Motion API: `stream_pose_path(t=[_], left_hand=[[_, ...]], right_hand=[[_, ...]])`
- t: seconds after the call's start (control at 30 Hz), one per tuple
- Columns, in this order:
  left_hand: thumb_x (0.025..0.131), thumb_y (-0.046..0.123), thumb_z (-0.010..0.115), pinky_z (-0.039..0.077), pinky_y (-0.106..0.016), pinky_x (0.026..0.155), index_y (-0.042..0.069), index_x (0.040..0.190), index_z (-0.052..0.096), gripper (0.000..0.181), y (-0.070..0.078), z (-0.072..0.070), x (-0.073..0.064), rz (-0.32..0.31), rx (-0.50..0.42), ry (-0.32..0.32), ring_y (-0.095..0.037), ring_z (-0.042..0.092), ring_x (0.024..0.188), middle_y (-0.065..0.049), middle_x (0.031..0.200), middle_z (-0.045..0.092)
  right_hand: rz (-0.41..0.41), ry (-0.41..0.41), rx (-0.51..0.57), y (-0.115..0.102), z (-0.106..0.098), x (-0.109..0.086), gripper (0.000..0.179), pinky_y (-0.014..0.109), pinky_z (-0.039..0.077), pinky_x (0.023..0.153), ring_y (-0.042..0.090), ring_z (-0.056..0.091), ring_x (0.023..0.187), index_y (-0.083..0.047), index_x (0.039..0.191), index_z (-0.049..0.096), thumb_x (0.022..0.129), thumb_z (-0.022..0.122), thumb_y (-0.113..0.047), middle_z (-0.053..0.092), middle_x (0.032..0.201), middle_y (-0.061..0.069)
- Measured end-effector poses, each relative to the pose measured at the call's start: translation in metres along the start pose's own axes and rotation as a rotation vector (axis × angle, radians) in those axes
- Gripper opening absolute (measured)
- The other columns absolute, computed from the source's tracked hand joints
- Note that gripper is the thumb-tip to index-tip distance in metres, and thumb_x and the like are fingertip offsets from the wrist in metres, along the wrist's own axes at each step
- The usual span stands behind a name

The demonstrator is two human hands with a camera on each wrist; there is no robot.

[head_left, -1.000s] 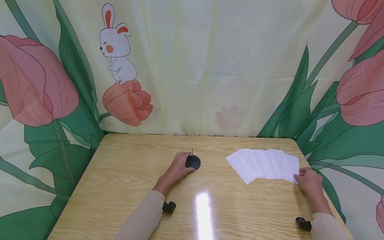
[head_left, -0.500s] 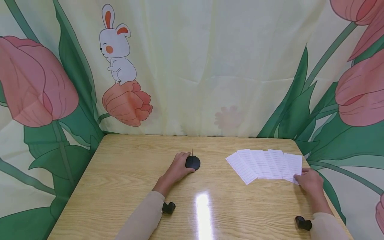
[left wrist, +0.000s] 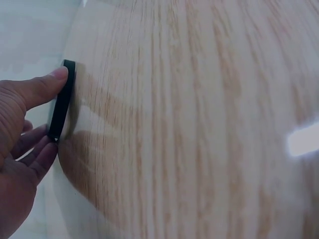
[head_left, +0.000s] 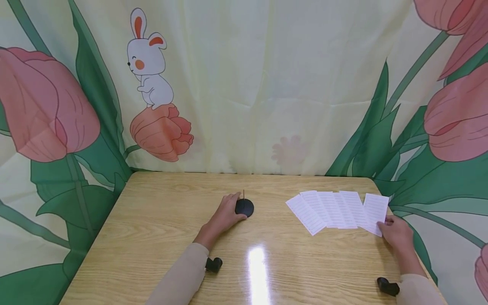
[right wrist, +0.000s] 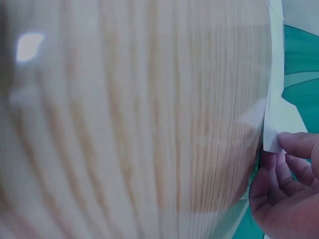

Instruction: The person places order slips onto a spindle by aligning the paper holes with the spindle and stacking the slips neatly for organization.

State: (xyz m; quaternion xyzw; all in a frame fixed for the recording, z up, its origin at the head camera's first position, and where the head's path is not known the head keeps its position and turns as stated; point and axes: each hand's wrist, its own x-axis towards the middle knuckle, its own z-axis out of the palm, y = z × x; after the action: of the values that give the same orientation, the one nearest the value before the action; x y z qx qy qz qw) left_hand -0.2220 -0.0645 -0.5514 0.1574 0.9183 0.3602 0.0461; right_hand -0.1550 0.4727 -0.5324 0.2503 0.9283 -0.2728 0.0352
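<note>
A receipt spike with a round black base (head_left: 246, 208) and a thin upright rod stands near the middle of the table. My left hand (head_left: 227, 213) grips the base at its left side, thumb and fingers on its edge; the left wrist view shows the base (left wrist: 62, 102) edge-on between them. To the right, several lined white paper slips (head_left: 331, 209) lie fanned and overlapping. My right hand (head_left: 398, 234) pinches the rightmost slip (head_left: 375, 206) at its lower right corner. In the right wrist view, the thumb lies on that slip (right wrist: 281, 119), the fingers below it.
The wooden table (head_left: 160, 220) has its back edge against a curtain (head_left: 236, 93) printed with tulips and a rabbit. A bright light reflection lies on the tabletop toward the front. A black wrist camera (head_left: 214, 265) sits at the left cuff, another (head_left: 388, 286) at the right.
My right hand has moved slightly right, and the rightmost slip has shifted right and turned, its upper part now apart from its neighbour. My left hand stays on the receipt spike.
</note>
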Motion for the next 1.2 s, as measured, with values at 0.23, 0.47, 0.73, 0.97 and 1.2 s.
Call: stream_pose_path(t=[0.23,0.47,0.73,0.97,1.2], left_hand=[[0.086,0.025,0.087,0.046,-0.048,0.109,0.001,0.155,0.041,0.086,0.0,0.0,0.0,-0.005,0.008,0.004,-0.032,0.049,0.132,-0.015,0.141,0.059],[0.086,0.027,0.086,0.045,-0.049,0.111,0.003,0.155,0.041,0.087,0.001,-0.002,-0.002,-0.015,-0.01,0.002,-0.034,0.048,0.136,-0.016,0.144,0.057],[0.086,0.031,0.086,0.043,-0.051,0.113,0.003,0.154,0.045,0.085,0.001,-0.005,-0.004,-0.016,-0.012,0.013,-0.036,0.046,0.141,-0.017,0.149,0.054],[0.084,0.032,0.087,0.044,-0.052,0.112,0.001,0.147,0.053,0.078,0.003,-0.008,-0.006,0.006,0.014,0.023,-0.037,0.049,0.139,-0.018,0.147,0.055],[0.085,0.034,0.086,0.045,-0.051,0.112,0.004,0.147,0.054,0.075,0.004,-0.014,-0.008,-0.01,0.015,0.035,-0.035,0.049,0.139,-0.016,0.147,0.054]], right_hand=[[-0.047,0.04,0.019,-0.001,-0.006,-0.001,0.047,0.058,0.043,0.089,0.05,0.048,0.108,0.018,0.139,0.044,0.105,0.046,-0.015,0.052,0.125,0.04],[-0.122,0.13,0.01,-0.008,-0.017,-0.009,0.044,0.054,0.048,0.082,0.051,0.055,0.105,0.02,0.134,0.047,0.104,0.047,-0.013,0.056,0.121,0.042],[-0.167,0.17,-0.007,-0.023,-0.035,-0.018,0.044,0.057,0.052,0.082,0.052,0.054,0.102,0.02,0.137,0.045,0.107,0.047,-0.012,0.053,0.125,0.043],[-0.217,0.228,-0.018,-0.037,-0.045,-0.023,0.042,0.061,0.05,0.085,0.054,0.056,0.105,0.019,0.137,0.046,0.108,0.047,-0.012,0.054,0.126,0.043],[-0.261,0.221,0.025,-0.056,-0.047,-0.028,0.043,0.011,0.042,0.058,0.047,0.061,0.098,0.017,0.138,0.05,0.108,0.05,-0.015,0.057,0.124,0.04]])
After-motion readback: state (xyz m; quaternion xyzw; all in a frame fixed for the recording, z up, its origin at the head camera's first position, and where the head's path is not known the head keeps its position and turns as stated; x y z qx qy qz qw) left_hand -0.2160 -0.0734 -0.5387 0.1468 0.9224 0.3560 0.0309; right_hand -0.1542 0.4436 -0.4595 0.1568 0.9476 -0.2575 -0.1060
